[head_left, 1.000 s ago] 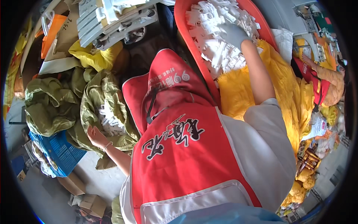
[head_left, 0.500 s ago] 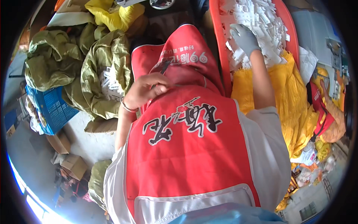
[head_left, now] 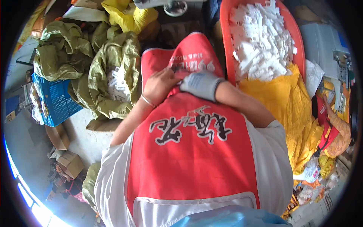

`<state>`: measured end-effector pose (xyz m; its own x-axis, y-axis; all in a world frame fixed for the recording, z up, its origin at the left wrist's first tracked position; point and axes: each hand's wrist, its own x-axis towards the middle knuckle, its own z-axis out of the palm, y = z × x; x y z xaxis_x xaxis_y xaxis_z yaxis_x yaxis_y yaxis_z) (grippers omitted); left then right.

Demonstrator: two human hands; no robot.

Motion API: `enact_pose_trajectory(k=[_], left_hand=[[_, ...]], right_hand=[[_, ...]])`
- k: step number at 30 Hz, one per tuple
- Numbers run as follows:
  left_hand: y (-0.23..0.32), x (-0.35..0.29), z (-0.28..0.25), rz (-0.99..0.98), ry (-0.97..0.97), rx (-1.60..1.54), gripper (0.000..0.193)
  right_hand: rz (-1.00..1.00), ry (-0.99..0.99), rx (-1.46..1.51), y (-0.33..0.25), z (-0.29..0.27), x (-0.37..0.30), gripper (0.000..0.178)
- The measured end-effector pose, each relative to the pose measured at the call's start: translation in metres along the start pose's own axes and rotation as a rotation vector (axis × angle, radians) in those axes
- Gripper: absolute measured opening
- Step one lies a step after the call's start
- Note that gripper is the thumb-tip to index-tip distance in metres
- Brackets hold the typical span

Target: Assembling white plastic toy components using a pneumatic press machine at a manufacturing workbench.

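Over my lap, my bare left hand (head_left: 162,84) and my grey-gloved right hand (head_left: 201,84) meet at the fingertips. The left fingers are curled in and pressed together. My right fingers are also closed, and the glove hides what they grip, if anything. Under both hands lies my red apron (head_left: 193,162). To the right, a red tub (head_left: 300,53) holds a heap of small white plastic pieces (head_left: 261,41). On the left, an olive woven sack (head_left: 99,72) stands open with similar white pieces (head_left: 119,80) inside.
A yellow woven sack (head_left: 276,98) drapes over the tub's near end. A blue plastic crate (head_left: 56,102) sits at left under olive sacking. Farther off are a yellow bag (head_left: 130,17) and a cardboard box (head_left: 70,164). Another person's patterned sleeve (head_left: 340,132) shows at the right edge.
My right hand has left the white pieces in the red tub and come over my lap to meet my left hand. The left hand has shifted slightly right and forward.
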<state>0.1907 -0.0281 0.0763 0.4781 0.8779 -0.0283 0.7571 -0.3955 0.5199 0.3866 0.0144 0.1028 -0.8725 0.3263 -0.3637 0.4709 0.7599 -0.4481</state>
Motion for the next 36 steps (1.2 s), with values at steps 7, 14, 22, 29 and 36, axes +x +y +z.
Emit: enact_pose_trajectory(k=[7,14,22,29,36], left_hand=[[0.007,-0.002,-0.012,0.090,0.204,0.135,0.015],[-0.012,-0.007,0.004,0.015,0.229,0.053,0.021],[-0.028,0.002,0.029,-0.038,0.175,0.029,0.024],[-0.025,0.002,0.034,-0.089,0.154,0.036,0.020],[-0.061,-0.003,0.027,-0.007,0.160,-0.577,0.020]], right_hand=[[0.136,-0.186,0.120,-0.029,0.019,0.065,0.033],[0.163,-0.098,-0.194,-0.024,0.048,0.087,0.028],[0.175,-0.090,-0.158,-0.010,0.074,0.099,0.030],[0.061,-0.095,-0.362,0.006,0.073,0.083,0.025],[0.093,0.417,1.404,0.041,-0.033,-0.004,0.011]])
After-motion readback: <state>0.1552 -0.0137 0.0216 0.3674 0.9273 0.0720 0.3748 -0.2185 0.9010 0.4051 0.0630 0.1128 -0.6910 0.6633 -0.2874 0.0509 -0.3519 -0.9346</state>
